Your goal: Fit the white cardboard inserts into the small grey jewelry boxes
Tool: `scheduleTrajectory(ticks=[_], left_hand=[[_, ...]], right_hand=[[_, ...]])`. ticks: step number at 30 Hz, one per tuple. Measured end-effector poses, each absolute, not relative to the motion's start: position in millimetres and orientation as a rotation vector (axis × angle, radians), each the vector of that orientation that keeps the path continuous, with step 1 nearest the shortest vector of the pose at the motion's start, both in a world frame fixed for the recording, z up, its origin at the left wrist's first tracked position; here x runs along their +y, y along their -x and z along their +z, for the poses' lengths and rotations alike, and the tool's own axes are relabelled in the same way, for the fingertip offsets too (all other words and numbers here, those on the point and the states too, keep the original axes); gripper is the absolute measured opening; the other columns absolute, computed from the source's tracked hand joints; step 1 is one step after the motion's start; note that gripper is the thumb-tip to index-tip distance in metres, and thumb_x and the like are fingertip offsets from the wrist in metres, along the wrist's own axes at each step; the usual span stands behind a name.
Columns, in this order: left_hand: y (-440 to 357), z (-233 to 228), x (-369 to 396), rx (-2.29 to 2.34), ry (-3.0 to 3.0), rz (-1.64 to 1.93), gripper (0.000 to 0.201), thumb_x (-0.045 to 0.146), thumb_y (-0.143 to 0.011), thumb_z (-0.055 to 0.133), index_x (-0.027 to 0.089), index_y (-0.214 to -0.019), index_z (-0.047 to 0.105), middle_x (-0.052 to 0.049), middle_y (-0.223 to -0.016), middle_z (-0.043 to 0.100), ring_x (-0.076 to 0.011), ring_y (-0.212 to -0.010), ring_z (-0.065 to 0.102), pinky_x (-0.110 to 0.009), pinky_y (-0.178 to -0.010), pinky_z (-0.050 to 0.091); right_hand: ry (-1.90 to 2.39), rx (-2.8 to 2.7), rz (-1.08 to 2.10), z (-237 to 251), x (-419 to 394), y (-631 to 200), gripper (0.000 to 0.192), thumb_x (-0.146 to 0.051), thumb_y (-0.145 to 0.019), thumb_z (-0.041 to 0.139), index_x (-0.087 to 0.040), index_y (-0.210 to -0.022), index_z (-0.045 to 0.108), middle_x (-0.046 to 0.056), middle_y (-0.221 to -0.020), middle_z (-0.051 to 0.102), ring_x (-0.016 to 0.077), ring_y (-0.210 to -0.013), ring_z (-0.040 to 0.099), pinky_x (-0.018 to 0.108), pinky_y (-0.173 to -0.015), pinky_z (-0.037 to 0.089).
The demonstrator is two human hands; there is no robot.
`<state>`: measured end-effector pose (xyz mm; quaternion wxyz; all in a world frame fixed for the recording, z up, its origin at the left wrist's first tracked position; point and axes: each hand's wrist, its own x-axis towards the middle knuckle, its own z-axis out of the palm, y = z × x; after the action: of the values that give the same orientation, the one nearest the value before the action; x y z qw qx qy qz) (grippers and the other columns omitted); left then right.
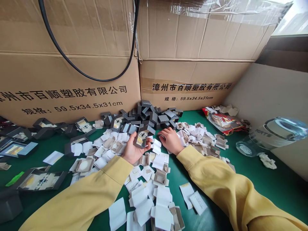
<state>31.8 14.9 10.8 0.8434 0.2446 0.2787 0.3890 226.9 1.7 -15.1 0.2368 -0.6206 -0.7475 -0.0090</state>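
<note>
My left hand (132, 151) is closed round a small dark grey box (140, 140), its inner side turned up with a pale and yellowish lining. To the right of it, my right hand (170, 140) is lowered to the table with curled fingers, beside small white folded card pieces (156, 148). Whatever its fingertips grip is hidden. White and grey card inserts (158, 162) lie in a loose heap under and between both hands. Behind them rises a pile of dark grey boxes (149, 117).
Large brown cartons (96, 69) wall off the back, with a black cable (96, 78) hanging in front. A clear drinking glass (262, 139) and a red snack packet (223, 122) are at right. Open dark boxes (39, 179) lie at left on the green tabletop (216, 205).
</note>
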Motion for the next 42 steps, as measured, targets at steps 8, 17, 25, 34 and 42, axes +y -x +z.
scheduleTrajectory(ticks=[8,17,25,34,42], left_hand=[[-32.2,8.0,16.5,0.58,-0.542,0.836,0.049,0.044,-0.089,0.032,0.008,-0.087,0.066,-0.014,-0.08,0.066,-0.0171,-0.065,0.061,-0.029,-0.06,0.05],[-33.0,10.8,16.4,0.579,-0.54,0.837,0.049,0.045,-0.089,0.032,0.009,-0.087,0.066,-0.014,-0.082,0.067,-0.0182,-0.068,0.061,-0.031,-0.061,0.051],[-33.0,10.0,16.9,0.584,-0.552,0.829,0.049,0.044,-0.088,0.032,0.009,-0.081,0.066,-0.014,-0.079,0.067,-0.0178,-0.065,0.061,-0.031,-0.061,0.05],[-33.9,9.9,16.7,0.567,-0.569,0.823,0.051,0.041,-0.09,0.028,0.009,-0.083,0.066,-0.014,-0.077,0.067,-0.0183,-0.065,0.061,-0.031,-0.061,0.05],[-33.6,7.9,17.6,0.572,-0.575,0.813,0.053,0.043,-0.09,0.028,0.008,-0.082,0.067,-0.013,-0.079,0.067,-0.0171,-0.065,0.061,-0.029,-0.06,0.05]], right_hand=[[1.347,-1.851,0.162,-14.4,-2.9,-221.6,0.028,-0.031,-0.093,0.039,-0.021,-0.113,0.057,0.004,-0.106,0.066,0.0155,-0.093,0.061,0.028,-0.082,0.05],[1.459,-1.923,-0.082,-5.8,-6.8,-227.1,0.032,-0.031,-0.094,0.033,-0.02,-0.109,0.06,0.007,-0.115,0.062,0.0225,-0.113,0.049,0.042,-0.1,0.036],[2.068,-1.787,-0.604,-5.3,-19.3,-264.4,0.034,-0.038,-0.089,0.043,-0.016,-0.112,0.056,0.016,-0.127,0.049,0.0373,-0.118,0.036,0.06,-0.099,0.02],[2.205,-1.863,-0.381,-9.2,-22.7,-275.6,0.032,-0.03,-0.088,0.044,-0.02,-0.116,0.056,0.012,-0.122,0.056,0.0337,-0.107,0.045,0.044,-0.08,0.037],[2.036,-1.888,-0.264,-5.9,-28.7,-265.4,0.02,-0.022,-0.086,0.048,-0.021,-0.093,0.066,0.006,-0.093,0.067,0.0233,-0.092,0.051,0.033,-0.073,0.035]])
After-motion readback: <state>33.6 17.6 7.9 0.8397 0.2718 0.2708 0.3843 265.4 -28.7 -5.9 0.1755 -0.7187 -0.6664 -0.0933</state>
